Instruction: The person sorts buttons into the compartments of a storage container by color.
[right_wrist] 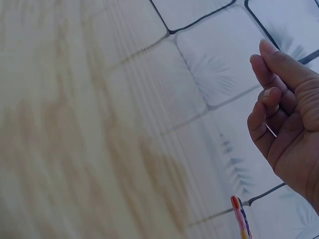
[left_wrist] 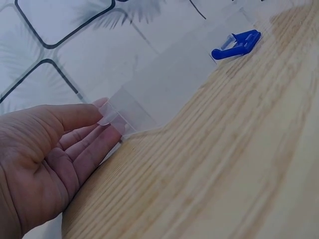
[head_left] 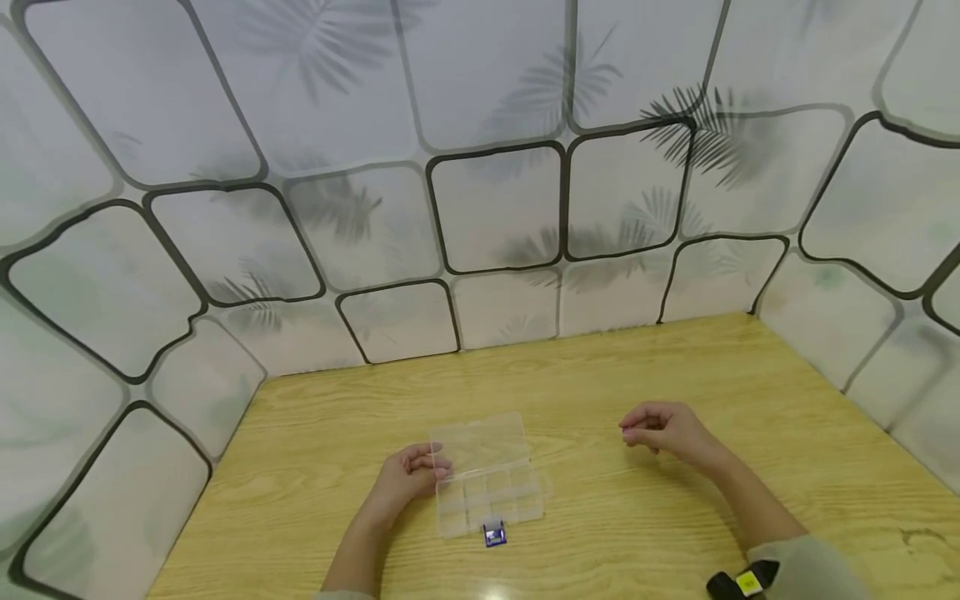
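Left hand [head_left: 405, 482] on a clear box [head_left: 450, 504], right hand [head_left: 671, 432] pinched close at the fingertips

The box stands on the wood-grain table [head_left: 585, 533], left of the right hand and well apart from it; its lid [head_left: 480, 442] lies folded back on the far side; the plastic is so see-through that the dividers and rim are faint, and whether anything small lies in the compartments cannot be told

The left thumb and fingers hold the box's left end between them, the gap narrow; some fingertips show only through or behind the plastic; in the left wrist view the far end of the box fades into the pale background

A small blue piece [head_left: 495, 534] with a lighter middle sits at the near edge of the box, appearing to touch it; whether it is fixed there or merely lies against it is unclear

The right thumb and forefinger come together at the tips, other fingers curled; a purplish speck shows there from the head, too small to name, so I cannot tell whether they hold anything

A multicoloured strip [right_wrist: 241, 217] is cut off by the right wrist view's lower edge; a black band [head_left: 723, 586] with a yellow patch is partly cropped by the right sleeve [head_left: 810, 567]; only a sliver of the left sleeve [head_left: 345, 595] shows; patterned sheeting [head_left: 502, 208] rises behind
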{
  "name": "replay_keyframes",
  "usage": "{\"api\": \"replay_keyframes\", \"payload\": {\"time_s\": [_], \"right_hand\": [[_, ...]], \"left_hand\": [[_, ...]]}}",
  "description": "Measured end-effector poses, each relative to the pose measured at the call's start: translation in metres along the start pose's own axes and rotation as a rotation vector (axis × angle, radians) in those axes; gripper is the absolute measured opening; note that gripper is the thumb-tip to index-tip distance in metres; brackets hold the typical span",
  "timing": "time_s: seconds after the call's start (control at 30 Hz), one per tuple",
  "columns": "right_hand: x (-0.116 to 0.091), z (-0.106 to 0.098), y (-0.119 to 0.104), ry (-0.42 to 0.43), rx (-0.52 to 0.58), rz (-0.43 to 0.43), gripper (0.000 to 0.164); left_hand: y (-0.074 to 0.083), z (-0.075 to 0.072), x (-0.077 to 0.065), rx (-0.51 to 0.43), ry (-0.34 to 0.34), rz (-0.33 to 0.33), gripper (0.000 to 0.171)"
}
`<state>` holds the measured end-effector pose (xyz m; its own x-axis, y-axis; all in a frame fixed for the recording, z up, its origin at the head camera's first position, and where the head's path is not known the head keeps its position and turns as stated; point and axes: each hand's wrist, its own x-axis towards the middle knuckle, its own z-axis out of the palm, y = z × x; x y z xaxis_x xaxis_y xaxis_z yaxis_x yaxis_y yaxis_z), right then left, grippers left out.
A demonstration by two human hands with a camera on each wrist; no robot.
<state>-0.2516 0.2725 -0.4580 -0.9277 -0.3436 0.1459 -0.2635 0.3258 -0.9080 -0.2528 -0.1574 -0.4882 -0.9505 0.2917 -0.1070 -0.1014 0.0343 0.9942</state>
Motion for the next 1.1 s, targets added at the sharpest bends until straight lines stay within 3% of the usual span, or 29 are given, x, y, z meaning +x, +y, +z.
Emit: {"api": "replay_keyframes", "payload": {"time_s": [0.43,1.1], "right_hand": [[0.009,0.022,-0.006,-0.047,0.04,0.019,0.033],[0.022,0.055,-0.027,-0.108,0.039,-0.066,0.027]], "left_hand": [[-0.001,-0.004,0.0,0.033,0.007,-0.017,0.056],[0.006,0.002,-0.002,0.011,0.013,-0.03,0.054]]}}
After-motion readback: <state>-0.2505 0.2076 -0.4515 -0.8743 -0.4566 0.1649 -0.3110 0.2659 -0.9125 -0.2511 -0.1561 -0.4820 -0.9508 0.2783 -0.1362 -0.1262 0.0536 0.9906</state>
